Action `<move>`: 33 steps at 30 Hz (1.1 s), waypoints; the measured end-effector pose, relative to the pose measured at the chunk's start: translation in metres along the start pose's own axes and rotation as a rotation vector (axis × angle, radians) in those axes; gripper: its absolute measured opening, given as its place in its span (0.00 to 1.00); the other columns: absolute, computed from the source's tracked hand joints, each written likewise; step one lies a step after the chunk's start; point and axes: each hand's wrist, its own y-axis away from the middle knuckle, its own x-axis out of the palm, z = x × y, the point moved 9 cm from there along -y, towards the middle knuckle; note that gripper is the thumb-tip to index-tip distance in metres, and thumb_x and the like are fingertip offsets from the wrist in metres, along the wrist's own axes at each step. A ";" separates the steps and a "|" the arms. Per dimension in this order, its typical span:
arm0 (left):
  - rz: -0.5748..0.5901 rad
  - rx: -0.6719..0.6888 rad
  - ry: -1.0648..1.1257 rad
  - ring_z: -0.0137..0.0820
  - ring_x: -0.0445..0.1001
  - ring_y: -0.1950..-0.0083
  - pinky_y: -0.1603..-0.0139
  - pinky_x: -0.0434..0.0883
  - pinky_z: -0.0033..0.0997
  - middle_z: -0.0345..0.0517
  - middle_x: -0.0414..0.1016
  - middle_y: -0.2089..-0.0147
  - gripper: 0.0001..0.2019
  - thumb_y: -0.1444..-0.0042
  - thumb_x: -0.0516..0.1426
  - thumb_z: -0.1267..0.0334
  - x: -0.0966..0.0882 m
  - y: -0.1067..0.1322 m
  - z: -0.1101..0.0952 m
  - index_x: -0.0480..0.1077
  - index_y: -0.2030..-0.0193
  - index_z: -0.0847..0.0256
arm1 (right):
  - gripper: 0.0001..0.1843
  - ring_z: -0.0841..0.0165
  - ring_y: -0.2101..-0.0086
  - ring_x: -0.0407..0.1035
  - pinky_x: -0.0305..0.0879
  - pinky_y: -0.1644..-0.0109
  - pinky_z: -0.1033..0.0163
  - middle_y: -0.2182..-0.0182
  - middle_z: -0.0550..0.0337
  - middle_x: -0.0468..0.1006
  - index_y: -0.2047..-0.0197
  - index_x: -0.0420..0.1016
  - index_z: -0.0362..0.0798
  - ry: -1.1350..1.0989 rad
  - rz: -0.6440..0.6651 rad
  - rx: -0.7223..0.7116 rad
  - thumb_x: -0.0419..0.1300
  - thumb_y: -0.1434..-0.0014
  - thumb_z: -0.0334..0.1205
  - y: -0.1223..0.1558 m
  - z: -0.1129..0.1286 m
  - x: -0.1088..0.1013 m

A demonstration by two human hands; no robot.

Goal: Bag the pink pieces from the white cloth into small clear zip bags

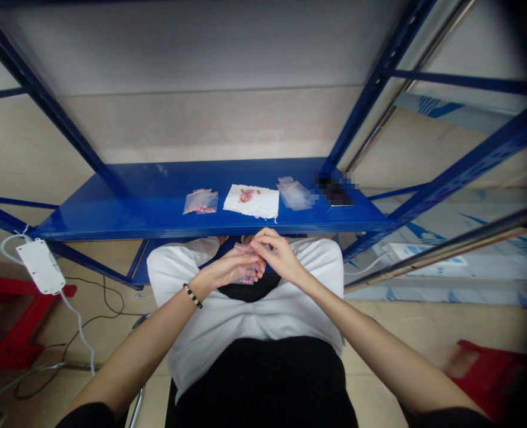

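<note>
Your shelf [156,202] is a blue metal deck, and the stuff sits in a row toward its front edge, mostly right of middle. Leftmost is a clear bag [201,202] with pink bits inside, lying flat. Just beside it there's a white sheet [256,207] with a little heap of beads [246,195] on it. Then some empty bags [295,194], and next to those a dark thing [334,191] too blurred to tell.
</note>
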 end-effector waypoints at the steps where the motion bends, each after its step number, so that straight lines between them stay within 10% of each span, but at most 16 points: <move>1: -0.003 -0.003 0.008 0.32 0.75 0.66 0.64 0.70 0.30 0.52 0.74 0.66 0.12 0.46 0.65 0.61 0.000 0.000 0.000 0.73 0.63 0.68 | 0.12 0.64 0.60 0.68 0.63 0.53 0.57 0.65 0.57 0.75 0.66 0.80 0.50 -0.005 -0.003 0.001 0.58 0.35 0.44 0.000 0.000 -0.001; 11: 0.006 0.007 -0.167 0.41 0.79 0.54 0.50 0.71 0.38 0.61 0.79 0.56 0.20 0.46 0.64 0.57 -0.001 -0.003 0.001 0.73 0.51 0.68 | 0.11 0.69 0.67 0.67 0.61 0.63 0.64 0.68 0.60 0.73 0.65 0.72 0.47 -0.142 -0.050 0.126 0.57 0.36 0.45 -0.001 -0.012 -0.007; 19: -0.030 0.020 -0.371 0.44 0.81 0.56 0.61 0.74 0.33 0.67 0.78 0.52 0.22 0.49 0.67 0.57 -0.011 -0.007 0.004 0.71 0.53 0.69 | 0.10 0.69 0.69 0.67 0.62 0.63 0.65 0.72 0.61 0.73 0.66 0.72 0.47 -0.219 -0.162 0.172 0.59 0.38 0.45 0.001 -0.017 -0.017; 33: -0.043 0.061 -0.193 0.47 0.78 0.49 0.44 0.72 0.46 0.64 0.79 0.51 0.26 0.56 0.71 0.63 -0.004 -0.006 0.003 0.70 0.51 0.69 | 0.10 0.70 0.71 0.67 0.63 0.67 0.65 0.71 0.61 0.73 0.61 0.73 0.48 -0.281 -0.230 0.206 0.61 0.39 0.46 0.000 -0.019 -0.024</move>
